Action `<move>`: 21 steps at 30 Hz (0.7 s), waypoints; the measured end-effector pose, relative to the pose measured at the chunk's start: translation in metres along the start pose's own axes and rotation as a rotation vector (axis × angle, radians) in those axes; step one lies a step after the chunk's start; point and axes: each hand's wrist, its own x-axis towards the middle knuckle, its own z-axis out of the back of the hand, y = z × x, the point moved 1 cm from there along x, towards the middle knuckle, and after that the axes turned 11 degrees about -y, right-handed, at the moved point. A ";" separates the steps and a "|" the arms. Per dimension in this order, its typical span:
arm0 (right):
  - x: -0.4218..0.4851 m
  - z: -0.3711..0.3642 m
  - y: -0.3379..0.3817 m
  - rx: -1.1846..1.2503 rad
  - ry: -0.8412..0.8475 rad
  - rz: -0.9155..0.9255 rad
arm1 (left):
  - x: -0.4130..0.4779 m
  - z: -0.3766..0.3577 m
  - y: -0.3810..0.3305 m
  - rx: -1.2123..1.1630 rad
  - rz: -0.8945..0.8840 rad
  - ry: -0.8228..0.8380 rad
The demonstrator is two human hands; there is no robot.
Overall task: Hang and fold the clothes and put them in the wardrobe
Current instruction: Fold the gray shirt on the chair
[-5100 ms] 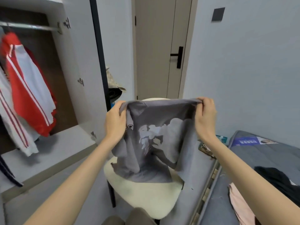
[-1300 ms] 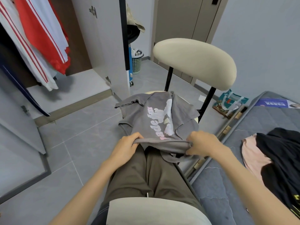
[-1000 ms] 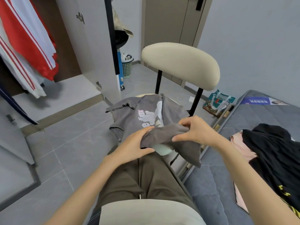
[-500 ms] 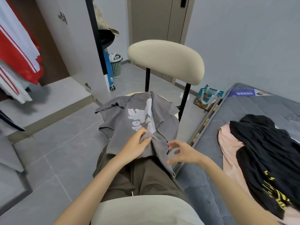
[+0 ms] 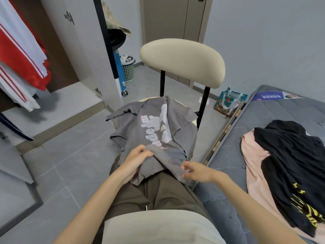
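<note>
Far to the left of the left hand, the wardrobe stands open, and a red-and-white jacket hangs inside above its bare bottom shelf. Between that shelf's front edge and the left hand lies a wide stretch of grey tiled floor.

The left hand has its fingers curled round the near hem of the grey T-shirt, with the fold bunched under the fingertips. The T-shirt lies spread on the seat of the chair just beyond both hands. One sleeve droops over the seat's left edge, and the near part drapes onto the person's lap. The chair's cream backrest rises beyond the shirt.

The right hand is loosely curled, with its fingertips at a ridge of the shirt's cloth. Whether it pinches the cloth or only touches it cannot be told.

Just right of that hand runs the edge of the bed. Farther right on the bed, a black garment lies over a pink one. Grey mattress shows between the pile and the right hand.
</note>
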 end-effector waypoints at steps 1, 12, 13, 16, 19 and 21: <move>0.001 0.006 0.000 -0.032 -0.072 0.018 | 0.000 0.000 0.001 -0.080 0.058 0.030; 0.047 0.076 0.029 -0.400 -0.662 0.157 | 0.024 0.000 0.011 0.213 -0.202 0.039; 0.057 0.077 0.035 -0.376 -0.660 0.148 | 0.027 0.003 0.012 0.224 -0.231 0.026; 0.091 0.072 0.053 -0.241 -0.595 0.113 | 0.038 0.013 0.018 0.265 -0.310 -0.036; 0.124 0.058 0.065 -0.084 -0.533 0.060 | 0.049 0.027 0.024 0.279 -0.382 -0.087; 0.139 0.044 0.067 -0.070 -0.515 0.029 | 0.057 0.036 0.029 0.309 -0.389 -0.149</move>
